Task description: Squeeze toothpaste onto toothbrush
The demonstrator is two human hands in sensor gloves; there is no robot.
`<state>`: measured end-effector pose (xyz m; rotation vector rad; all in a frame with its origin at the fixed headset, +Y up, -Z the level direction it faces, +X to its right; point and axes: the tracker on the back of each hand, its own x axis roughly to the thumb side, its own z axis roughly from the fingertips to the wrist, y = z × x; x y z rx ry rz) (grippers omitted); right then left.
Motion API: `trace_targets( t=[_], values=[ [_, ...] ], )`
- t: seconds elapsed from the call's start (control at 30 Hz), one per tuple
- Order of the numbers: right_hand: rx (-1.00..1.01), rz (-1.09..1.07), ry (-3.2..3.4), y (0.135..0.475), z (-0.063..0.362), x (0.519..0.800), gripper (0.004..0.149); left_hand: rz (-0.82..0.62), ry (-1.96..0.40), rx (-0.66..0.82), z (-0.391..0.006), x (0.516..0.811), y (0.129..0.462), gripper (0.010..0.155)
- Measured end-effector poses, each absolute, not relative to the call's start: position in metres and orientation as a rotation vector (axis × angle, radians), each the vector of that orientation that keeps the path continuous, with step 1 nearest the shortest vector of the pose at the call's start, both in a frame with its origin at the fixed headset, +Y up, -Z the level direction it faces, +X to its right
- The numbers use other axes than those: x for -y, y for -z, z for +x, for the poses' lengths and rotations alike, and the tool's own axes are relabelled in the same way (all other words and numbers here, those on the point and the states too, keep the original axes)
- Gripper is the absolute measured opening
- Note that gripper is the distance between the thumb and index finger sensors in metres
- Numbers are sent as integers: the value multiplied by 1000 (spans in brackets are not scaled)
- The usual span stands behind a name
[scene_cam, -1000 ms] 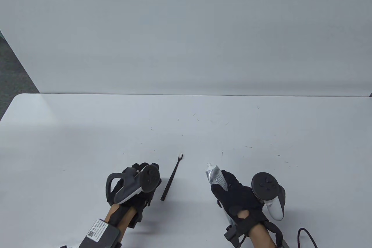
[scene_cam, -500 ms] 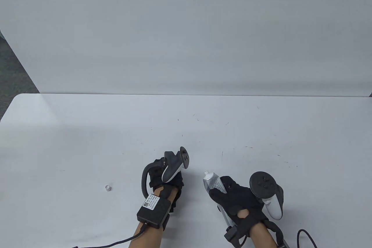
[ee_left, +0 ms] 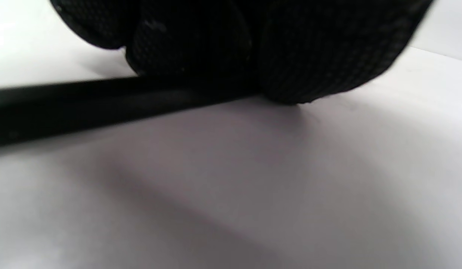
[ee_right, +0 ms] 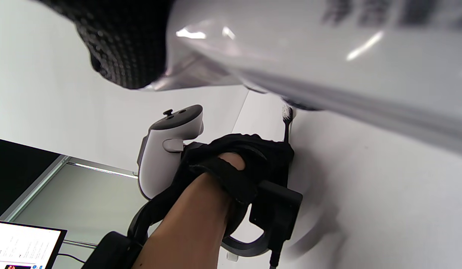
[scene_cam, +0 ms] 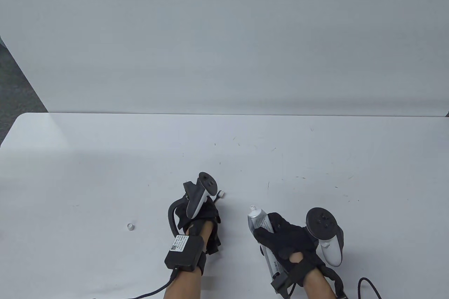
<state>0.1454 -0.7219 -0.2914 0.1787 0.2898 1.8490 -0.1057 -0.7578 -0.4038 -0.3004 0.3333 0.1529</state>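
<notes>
Left hand (scene_cam: pixel 198 216) closing fingers (ee_left: pixel 320 56) over black toothbrush (scene_cam: pixel 220 194) on tabletop (scene_cam: pixel 87 172); right hand (scene_cam: pixel 286 239) gripping uncapped silver toothpaste tube (scene_cam: pixel 257 220); white cap (scene_cam: pixel 130 226) lying apart.

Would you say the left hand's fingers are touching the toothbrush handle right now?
Touching. In the left wrist view the gloved fingers press straight onto the black toothbrush handle with no gap; the table view shows its bristle head sticking out past the left hand.
</notes>
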Motion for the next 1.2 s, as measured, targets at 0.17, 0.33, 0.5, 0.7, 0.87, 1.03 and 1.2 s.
trace_targets(
  t=[0.17, 0.33, 0.5, 0.7, 0.87, 1.03, 1.2],
  values=[
    [-270, 180, -1866, 291, 146, 721, 46, -187, 52, -248, -86, 755, 398, 45],
    [-265, 186, -1871, 291, 146, 721, 46, -146, 27, -194, -83, 758, 395, 59],
    [-235, 184, -1841, 293, 150, 719, 48, -128, -93, -169, -103, 755, 390, 50],
    [-257, 227, -1754, 297, 156, 718, 44, -136, -352, -114, -143, 723, 372, 46],
    [-145, 271, -1683, 294, 153, 715, 41, -56, -446, 12, -166, 693, 344, 45],
    [-183, 362, -1679, 292, 143, 710, 48, 94, -678, 123, -180, 672, 306, 45],
    [-269, 443, -1804, 287, 123, 710, 48, 159, -698, 190, -179, 671, 280, 45]
  ],
)
